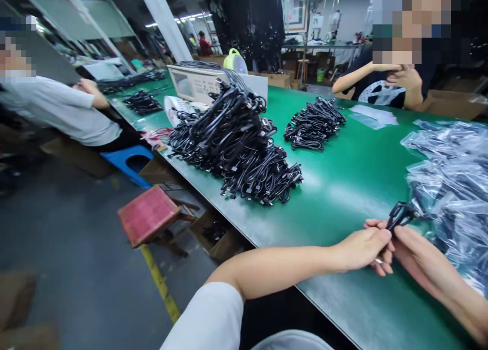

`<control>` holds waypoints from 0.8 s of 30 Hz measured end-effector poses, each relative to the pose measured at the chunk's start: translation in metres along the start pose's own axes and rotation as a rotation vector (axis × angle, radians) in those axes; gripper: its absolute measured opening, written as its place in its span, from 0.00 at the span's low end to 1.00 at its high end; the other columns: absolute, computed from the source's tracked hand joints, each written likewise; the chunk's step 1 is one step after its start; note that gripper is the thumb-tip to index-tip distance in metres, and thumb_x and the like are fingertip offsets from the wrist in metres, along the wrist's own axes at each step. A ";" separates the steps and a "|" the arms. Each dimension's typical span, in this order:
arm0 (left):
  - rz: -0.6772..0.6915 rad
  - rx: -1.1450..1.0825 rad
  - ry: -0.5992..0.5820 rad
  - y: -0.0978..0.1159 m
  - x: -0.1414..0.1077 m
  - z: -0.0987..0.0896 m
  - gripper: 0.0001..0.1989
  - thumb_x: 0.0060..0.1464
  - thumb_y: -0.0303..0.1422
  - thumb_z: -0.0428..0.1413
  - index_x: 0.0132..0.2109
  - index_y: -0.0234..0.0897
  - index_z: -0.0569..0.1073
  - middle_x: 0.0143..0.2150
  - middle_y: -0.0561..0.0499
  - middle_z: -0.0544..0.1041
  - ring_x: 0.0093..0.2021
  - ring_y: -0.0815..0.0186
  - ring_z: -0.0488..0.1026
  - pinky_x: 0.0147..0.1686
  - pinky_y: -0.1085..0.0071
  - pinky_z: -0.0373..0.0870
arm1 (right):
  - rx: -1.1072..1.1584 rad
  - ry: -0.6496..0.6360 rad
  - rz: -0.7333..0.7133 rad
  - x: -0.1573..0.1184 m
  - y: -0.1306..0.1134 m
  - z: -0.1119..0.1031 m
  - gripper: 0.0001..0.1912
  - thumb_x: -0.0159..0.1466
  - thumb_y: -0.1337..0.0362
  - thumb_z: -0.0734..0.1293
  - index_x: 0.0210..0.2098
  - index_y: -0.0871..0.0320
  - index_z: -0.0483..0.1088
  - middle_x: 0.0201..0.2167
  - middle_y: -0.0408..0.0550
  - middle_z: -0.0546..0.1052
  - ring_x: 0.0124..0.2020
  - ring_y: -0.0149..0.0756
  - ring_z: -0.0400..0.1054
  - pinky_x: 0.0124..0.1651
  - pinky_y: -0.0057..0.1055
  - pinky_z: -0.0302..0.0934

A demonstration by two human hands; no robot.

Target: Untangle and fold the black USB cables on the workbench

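Observation:
Over the green table, both of my hands meet at a black coiled cable [400, 214]. My left hand [368, 247] has its thumb and fingers closed round the lower part of the coil, and a small light-coloured end pokes out below the fingers. My right hand [417, 248] presses against the same cable from the other side; its fingers are partly hidden. Just beyond my right hand lies a heap of clear plastic bags [453, 187] with dark cables inside. Farther left on the table rises a tall pile of bundled black cables [236, 141].
A smaller cable pile [315, 123] and white sheets [375, 116] lie across the green table [343, 172]. A beige instrument [194, 85] stands behind the tall pile. Co-workers sit opposite and at left. A red-topped stool [148, 212] and a blue stool [127, 162] stand beside the table.

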State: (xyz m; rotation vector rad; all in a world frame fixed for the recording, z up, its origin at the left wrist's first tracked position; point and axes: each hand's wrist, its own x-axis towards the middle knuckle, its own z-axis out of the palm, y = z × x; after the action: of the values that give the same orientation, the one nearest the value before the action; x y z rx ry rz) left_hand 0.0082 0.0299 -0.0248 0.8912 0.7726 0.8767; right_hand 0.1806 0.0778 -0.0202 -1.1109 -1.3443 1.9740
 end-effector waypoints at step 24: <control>-0.001 0.459 -0.125 -0.013 0.009 -0.006 0.09 0.61 0.38 0.55 0.45 0.39 0.73 0.39 0.51 0.78 0.37 0.68 0.76 0.39 0.70 0.73 | -1.182 0.146 -0.582 0.136 -0.048 0.020 0.22 0.74 0.49 0.58 0.55 0.55 0.74 0.40 0.50 0.80 0.42 0.43 0.74 0.49 0.40 0.67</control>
State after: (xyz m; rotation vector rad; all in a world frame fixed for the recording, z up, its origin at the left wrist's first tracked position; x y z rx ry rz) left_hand 0.0107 0.0348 -0.0407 1.3365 0.8807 0.6425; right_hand 0.0883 0.1901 -0.0186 -1.0467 -2.4573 0.5727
